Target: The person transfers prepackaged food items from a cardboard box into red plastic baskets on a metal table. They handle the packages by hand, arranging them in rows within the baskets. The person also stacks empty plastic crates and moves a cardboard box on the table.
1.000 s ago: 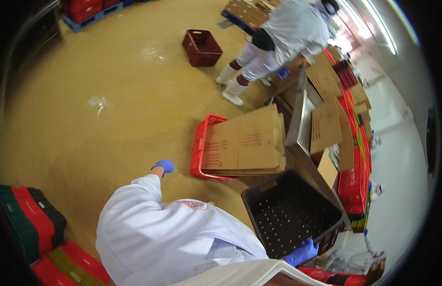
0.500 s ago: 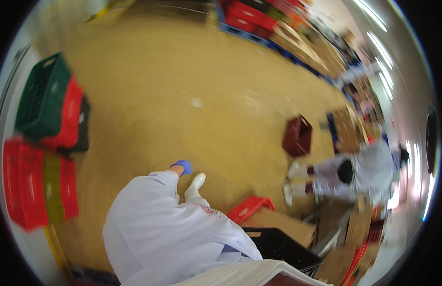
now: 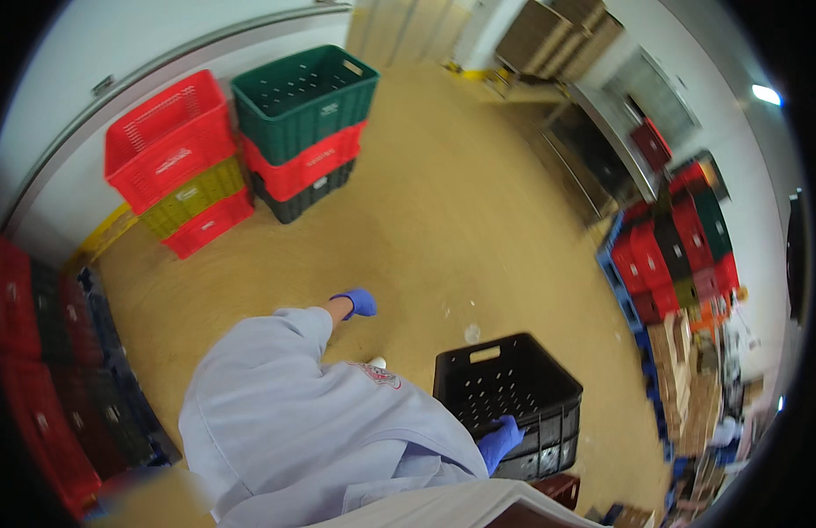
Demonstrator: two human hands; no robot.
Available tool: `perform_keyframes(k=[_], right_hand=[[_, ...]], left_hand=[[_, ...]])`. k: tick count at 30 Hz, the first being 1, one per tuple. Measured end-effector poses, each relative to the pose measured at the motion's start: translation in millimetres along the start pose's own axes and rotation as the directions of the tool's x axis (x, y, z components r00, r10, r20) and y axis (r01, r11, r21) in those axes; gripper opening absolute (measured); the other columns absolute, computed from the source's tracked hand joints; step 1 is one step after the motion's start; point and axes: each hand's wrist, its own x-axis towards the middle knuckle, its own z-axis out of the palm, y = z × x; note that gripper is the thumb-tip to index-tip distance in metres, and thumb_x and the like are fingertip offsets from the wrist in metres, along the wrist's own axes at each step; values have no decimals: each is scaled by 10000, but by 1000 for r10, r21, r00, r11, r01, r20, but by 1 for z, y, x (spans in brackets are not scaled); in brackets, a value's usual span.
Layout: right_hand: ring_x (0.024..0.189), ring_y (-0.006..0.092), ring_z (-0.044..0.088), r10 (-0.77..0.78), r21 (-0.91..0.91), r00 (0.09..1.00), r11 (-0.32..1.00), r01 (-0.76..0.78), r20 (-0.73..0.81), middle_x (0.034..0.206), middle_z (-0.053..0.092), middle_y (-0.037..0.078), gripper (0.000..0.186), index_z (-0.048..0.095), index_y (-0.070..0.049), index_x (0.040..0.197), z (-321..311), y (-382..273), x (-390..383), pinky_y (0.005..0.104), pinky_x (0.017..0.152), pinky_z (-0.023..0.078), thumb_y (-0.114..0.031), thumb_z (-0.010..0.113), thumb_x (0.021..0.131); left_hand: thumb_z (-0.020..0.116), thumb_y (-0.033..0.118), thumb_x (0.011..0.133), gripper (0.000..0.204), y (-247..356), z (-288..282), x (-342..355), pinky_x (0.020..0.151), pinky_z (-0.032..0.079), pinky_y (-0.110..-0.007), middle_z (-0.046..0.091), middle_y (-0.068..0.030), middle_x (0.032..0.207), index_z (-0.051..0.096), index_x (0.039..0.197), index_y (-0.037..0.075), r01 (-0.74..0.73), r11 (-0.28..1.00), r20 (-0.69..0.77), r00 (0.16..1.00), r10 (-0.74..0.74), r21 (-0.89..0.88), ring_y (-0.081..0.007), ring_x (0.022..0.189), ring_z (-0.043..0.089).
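Observation:
My right hand [image 3: 503,440], in a blue glove, is closed on the near rim of a black plastic crate [image 3: 549,414] with slotted holes in its floor. The crate looks empty and is at my right side. Whether a second black crate is nested under it, I cannot tell. My left hand [image 3: 360,304], also gloved in blue, hangs in front of me over the floor, touching nothing I can see; its fingers are not clear. A white sleeve covers most of my left arm, and the tip of a white boot [image 3: 377,362] shows below.
Along the left wall stand a stack topped by a red crate [image 3: 175,154] and one topped by a green crate [image 3: 307,101]. More crates [image 3: 38,387] sit on a pallet at far left. A steel table [image 3: 615,132], crates [image 3: 663,255] on a blue pallet and cardboard boxes [image 3: 690,378] line the right.
My view has swung left, bringing the wall stacks nearer the middle. The black crate now shows fully with my right hand on its rim. The co-worker has left the view.

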Motion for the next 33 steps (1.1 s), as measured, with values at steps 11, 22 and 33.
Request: perform_keyframes(k=[11,22,33], right_hand=[[648,161,441,-332,439,422,879,-186,844,738,429,44,339,457,-43,870,323,-169,-53,294,585,414,45,532,551],[552,118,332,-321,-60,-471,773,-631,822,623,325,-5,230,404,-86,792,629,-207,-200,267,526,319,-7,512,604],[643,181,562,-123,109,-425,992,-58,897,768,513,74,321,460,17,1000,849,-108,-379,267,543,473,32,487,680]], left_hand=[[456,611,766,766,2,-129,-55,916,390,-418,452,-160,1225,370,1268,38,-502,-579,-188,835,-517,-642,-302,1078,476],[588,124,720,630,-160,-279,-257,819,454,-318,493,-117,1115,305,1275,28,-986,81,-413,-134,-901,145,-218,934,541],[724,441,644,1178,-345,-304,-335,1064,85,-343,-55,-251,1395,-96,1340,-38,-605,434,32,-606,-795,-667,-314,1312,10]])
